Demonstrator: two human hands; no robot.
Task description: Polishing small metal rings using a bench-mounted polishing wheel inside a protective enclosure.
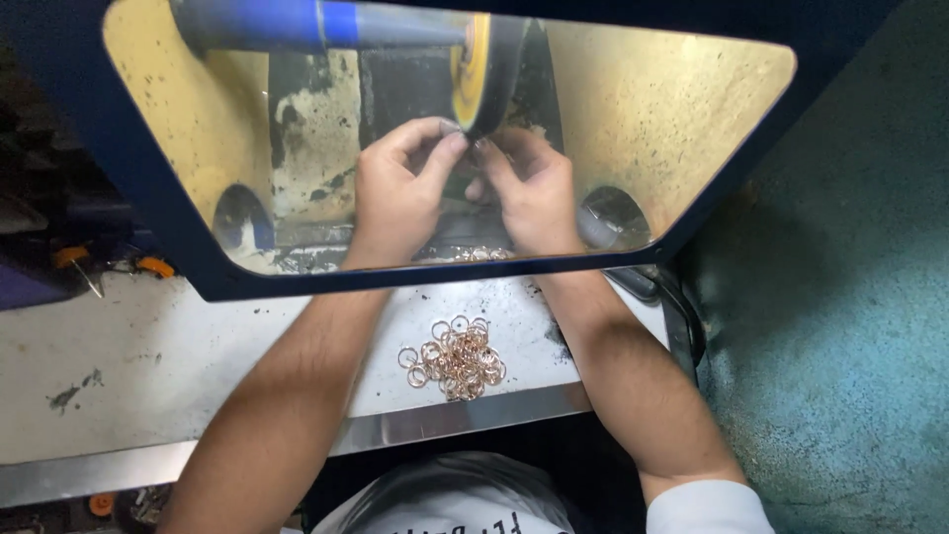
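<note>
Both hands were up inside the blue-framed hood [148, 178] at the buffing wheel [486, 69]. Left hand [400, 188] & right hand [534, 193] had fingers pinched narrow together on sth too small to tell. Pile of copper-coloured rings [457, 358] lay loose on white bench [148, 366], between forearms, near front edge.

Both hands [465, 188] at the buffing wheel [486, 69], copper rings [457, 358] heaped on the bench [178, 356].

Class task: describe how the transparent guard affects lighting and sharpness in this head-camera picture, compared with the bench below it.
Head view: through the guard everything is yellow-tinted and soft; both hands blur slightly at the wheel; the rings below lie sharper in neutral light.
</note>
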